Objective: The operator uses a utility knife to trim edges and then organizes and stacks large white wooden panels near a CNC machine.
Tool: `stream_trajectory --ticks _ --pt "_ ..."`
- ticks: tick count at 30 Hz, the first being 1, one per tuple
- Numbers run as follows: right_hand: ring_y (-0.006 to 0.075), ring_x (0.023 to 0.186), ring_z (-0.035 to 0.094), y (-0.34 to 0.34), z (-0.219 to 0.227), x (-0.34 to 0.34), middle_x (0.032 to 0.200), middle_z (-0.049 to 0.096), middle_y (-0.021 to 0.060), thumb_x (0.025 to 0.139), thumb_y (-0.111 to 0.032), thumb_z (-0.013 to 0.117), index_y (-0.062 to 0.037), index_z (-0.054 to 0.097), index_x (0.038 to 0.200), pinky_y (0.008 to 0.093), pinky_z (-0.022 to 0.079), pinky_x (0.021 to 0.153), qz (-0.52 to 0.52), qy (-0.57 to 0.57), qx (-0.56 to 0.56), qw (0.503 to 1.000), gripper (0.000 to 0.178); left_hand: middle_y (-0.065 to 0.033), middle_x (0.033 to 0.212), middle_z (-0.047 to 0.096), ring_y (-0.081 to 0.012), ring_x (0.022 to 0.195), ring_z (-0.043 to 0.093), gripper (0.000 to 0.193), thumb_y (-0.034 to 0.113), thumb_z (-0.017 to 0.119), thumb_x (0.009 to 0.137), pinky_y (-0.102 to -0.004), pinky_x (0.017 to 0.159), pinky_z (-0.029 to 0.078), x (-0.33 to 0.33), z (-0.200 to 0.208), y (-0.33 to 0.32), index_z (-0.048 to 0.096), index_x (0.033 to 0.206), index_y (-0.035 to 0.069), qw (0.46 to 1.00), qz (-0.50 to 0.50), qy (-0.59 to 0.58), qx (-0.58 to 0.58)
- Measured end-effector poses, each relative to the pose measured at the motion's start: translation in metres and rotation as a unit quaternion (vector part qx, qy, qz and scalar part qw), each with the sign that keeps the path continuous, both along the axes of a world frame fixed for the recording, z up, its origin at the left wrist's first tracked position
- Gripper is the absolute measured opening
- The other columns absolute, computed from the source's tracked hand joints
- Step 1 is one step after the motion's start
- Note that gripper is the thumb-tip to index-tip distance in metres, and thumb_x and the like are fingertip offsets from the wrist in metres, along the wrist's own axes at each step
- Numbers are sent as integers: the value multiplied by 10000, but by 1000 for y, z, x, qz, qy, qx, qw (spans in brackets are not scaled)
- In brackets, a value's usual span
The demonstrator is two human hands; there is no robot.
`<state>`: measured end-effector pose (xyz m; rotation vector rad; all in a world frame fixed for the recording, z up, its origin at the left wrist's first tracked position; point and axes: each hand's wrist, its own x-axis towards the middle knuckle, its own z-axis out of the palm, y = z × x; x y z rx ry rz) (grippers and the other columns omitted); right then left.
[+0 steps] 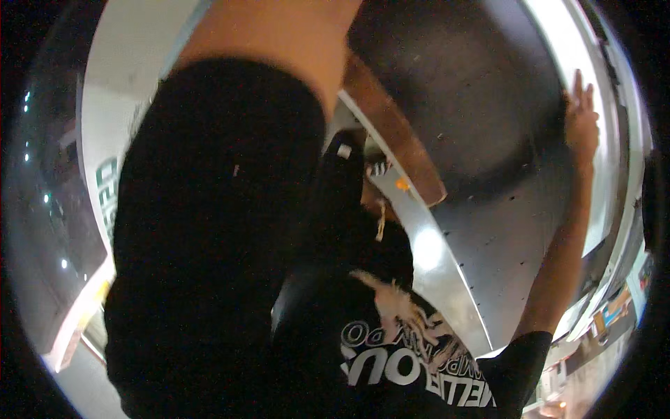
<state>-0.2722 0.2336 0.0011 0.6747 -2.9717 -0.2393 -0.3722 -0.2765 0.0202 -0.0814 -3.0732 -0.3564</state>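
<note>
My right arm, in a short black sleeve, reaches up along the right side. At its end my right hand [583, 126] rests with outstretched fingers against a white edge strip [599, 188], holding nothing that I can see. That strip borders a large, dark flat panel [488, 133]. My left arm [272, 31] is raised close to the camera and passes out through the top of the picture. The left hand is beyond the view. My black printed T-shirt [230, 230] covers much of the middle and left.
A brown curved-edged board [401, 126] lies along the dark panel, beside a shiny pale ledge [433, 258] with a small orange thing [403, 184] on it. A white panel [129, 56] stands at the left. Blurred, cluttered objects [614, 314] appear at the lower right.
</note>
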Motion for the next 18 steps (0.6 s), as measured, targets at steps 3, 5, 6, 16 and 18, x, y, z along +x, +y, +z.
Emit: stream_trajectory --ticks 3,5,6,16,18 --pt "606 1277 558 -12 12 13 1711 313 140 1091 -518 446 -445 225 1661 661 530 1013 -64 1 17 998 616 -201 1727 245 -491 1549 272 961 664 651 910 -738 1209 229 -2 5 9 300 1663 180 999 -22 35 -7" --pt "615 1351 487 -23 25 21 1706 323 151 1080 -497 493 -398 243 1669 675 514 1011 -79 7 61 995 648 -200 1706 298 -516 1520 317 970 741 632 880 -760 1182 245 -2 5 15 370 1638 196 996 -10 73 -46" --pt "621 1348 485 -28 32 22 1706 324 154 1069 -494 516 -373 254 1670 693 482 1035 -87 10 53 995 666 -197 1685 353 -545 1488 366 1010 837 616 836 -751 1171 264 -1 4 18 440 1614 216 990 17 100 -100" --pt "649 1403 409 -43 62 23 1724 284 143 1057 -460 553 -357 323 1646 736 394 1110 -144 -55 22 988 640 -170 1685 363 -589 1487 325 1016 870 577 830 -789 1142 257 -7 11 27 450 1604 223 993 28 38 -109" --pt "651 1394 418 -42 63 23 1716 297 154 1055 -453 564 -346 337 1639 738 401 1101 -133 -45 12 990 636 -174 1687 358 -588 1484 331 1013 867 576 835 -789 1142 261 -6 12 28 448 1605 221 992 16 65 -109"
